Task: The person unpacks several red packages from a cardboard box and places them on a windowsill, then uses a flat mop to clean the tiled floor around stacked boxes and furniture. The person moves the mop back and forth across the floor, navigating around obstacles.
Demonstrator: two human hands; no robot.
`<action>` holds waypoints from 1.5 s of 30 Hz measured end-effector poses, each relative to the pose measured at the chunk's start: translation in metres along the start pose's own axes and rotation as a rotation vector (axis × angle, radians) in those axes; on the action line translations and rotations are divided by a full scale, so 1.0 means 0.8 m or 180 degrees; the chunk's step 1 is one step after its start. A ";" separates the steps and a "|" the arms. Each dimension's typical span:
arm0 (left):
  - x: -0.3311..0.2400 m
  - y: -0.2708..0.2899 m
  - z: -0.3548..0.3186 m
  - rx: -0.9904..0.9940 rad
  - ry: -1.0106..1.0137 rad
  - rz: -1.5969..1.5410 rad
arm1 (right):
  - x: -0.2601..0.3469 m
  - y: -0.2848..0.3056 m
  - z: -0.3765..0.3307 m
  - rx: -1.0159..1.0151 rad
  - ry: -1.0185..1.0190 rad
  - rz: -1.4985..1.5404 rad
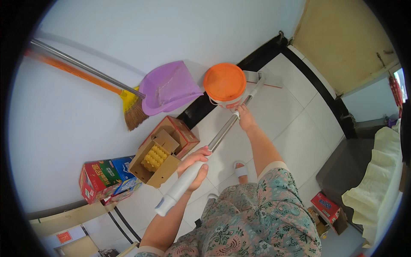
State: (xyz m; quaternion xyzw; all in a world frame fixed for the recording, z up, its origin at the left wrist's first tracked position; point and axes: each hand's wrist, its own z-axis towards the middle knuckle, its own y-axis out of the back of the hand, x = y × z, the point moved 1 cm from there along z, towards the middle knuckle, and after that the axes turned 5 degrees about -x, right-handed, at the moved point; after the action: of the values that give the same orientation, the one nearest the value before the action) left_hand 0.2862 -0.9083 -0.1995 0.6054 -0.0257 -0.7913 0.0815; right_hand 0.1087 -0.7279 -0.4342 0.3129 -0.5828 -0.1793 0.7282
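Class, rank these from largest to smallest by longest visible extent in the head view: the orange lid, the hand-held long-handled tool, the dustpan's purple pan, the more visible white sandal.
1. Long-handled tool
2. Purple pan
3. Orange lid
4. White sandal

Apparent size only; true sizes may differ.

1 long-handled tool (223,132) is slanting over the floor (295,132): its thick white grip (182,188) is tilting up from its near end, its slim silver pole (217,140) is reaching outward, and its flat, pale head (262,78) is lying near the floor's far corner.
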 end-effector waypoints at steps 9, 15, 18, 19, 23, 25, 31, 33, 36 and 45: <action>-0.074 0.106 -0.116 0.0059 0.0556 -0.0064 | 0.096 -0.024 -0.141 0.0490 0.0198 -0.0276; -0.133 0.196 -0.258 0.0275 0.0415 0.0084 | 0.200 -0.072 -0.288 0.0707 0.0299 -0.0105; -0.184 0.256 -0.328 0.0294 0.0454 0.0237 | 0.271 -0.103 -0.370 0.0843 0.0340 0.0091; -0.203 0.277 -0.347 0.0297 0.0483 0.0239 | 0.294 -0.116 -0.396 0.0908 0.0330 0.0206; -0.273 0.342 -0.397 0.0296 0.0588 0.0268 | 0.385 -0.143 -0.458 0.1305 0.0503 0.0452; -0.290 0.355 -0.416 0.0222 0.0622 0.0235 | 0.404 -0.151 -0.472 0.1565 0.0628 0.0541; -0.320 0.362 -0.414 -0.0183 0.0335 0.0310 | 0.443 -0.126 -0.456 0.1579 0.0890 0.0726; -0.316 0.355 -0.403 -0.0524 0.0356 0.0366 | 0.436 -0.122 -0.428 0.1548 0.1014 0.0734; -0.292 0.329 -0.375 -0.1087 0.0521 0.0413 | 0.401 -0.125 -0.376 0.1497 0.1145 0.0620; -0.234 0.265 -0.276 -0.1148 0.0731 0.1128 | 0.295 -0.137 -0.239 0.1756 0.1174 0.0629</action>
State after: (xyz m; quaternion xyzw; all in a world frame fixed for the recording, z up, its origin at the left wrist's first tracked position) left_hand 0.5667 -1.0744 -0.0498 0.6529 0.0196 -0.6827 0.3276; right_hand 0.3645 -0.9098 -0.3571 0.4672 -0.4954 0.1159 0.7231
